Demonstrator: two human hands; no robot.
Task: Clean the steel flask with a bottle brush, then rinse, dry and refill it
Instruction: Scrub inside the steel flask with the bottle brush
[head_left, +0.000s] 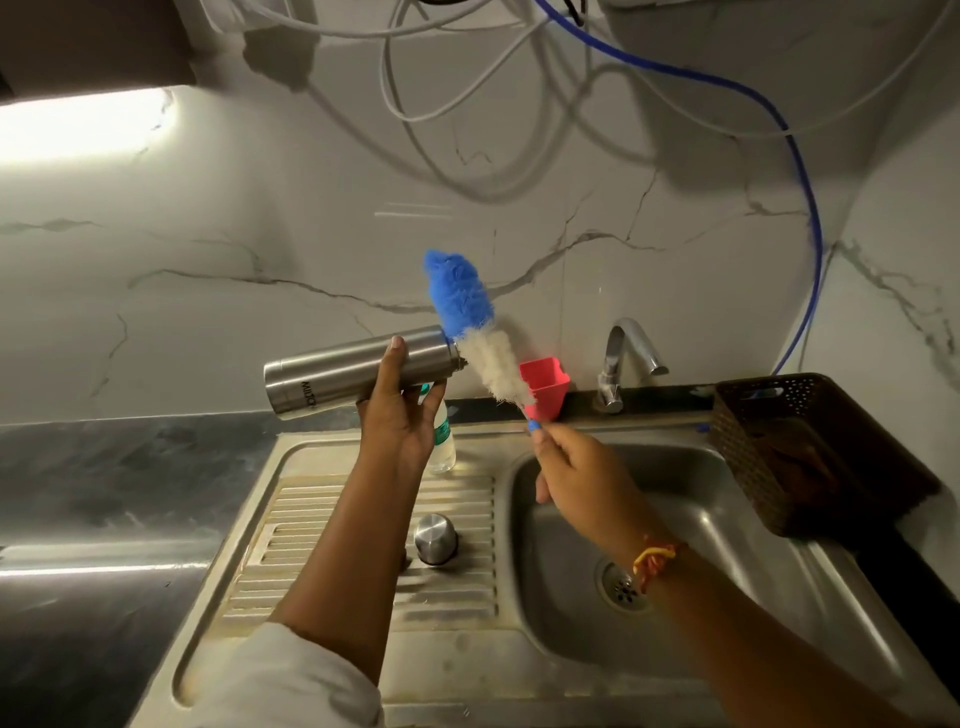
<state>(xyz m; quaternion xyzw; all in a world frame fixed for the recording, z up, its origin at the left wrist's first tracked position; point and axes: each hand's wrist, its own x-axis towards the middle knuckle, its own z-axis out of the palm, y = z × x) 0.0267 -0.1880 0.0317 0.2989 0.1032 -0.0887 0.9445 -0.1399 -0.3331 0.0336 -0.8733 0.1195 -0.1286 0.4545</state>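
1. Down below lies the steel sink (467, 670), with a bowl on the right and a ribbed board (332, 519) on the left.
2. A brown basket (810, 431) with little holes sits on the right edge of the sink, near the back corner.
3. The steel flask (343, 374) is up in the air over the back left part of the sink. It lies on its side, with its open mouth to the right and its bottom to the left.
4. The bottle brush (467, 317) is outside the flask. It is tilted, with its blue tip up high and its white part right by the flask's mouth. I cannot tell if they touch.
5. The left hand (402, 415) grips the flask from below, with fingers and thumb wrapped round its middle.
6. The right hand (582, 478) is over the bowl. Its fingers are pinched tight on the blue handle end of the brush.
7. A shiny tap (623, 358) stands at the back edge of the sink, behind the bowl.
8. A red cup (545, 384) stands at the back edge too, just left of the tap and behind the brush.
9. A clear plastic bottle (444, 441) stands at the back of the ribbed board, partly hidden by the left hand.
10. The flask's steel cap (435, 538) sits on the ribbed board, close to the bowl.
11. A red and yellow thread band (657, 558) is tied round the right wrist.
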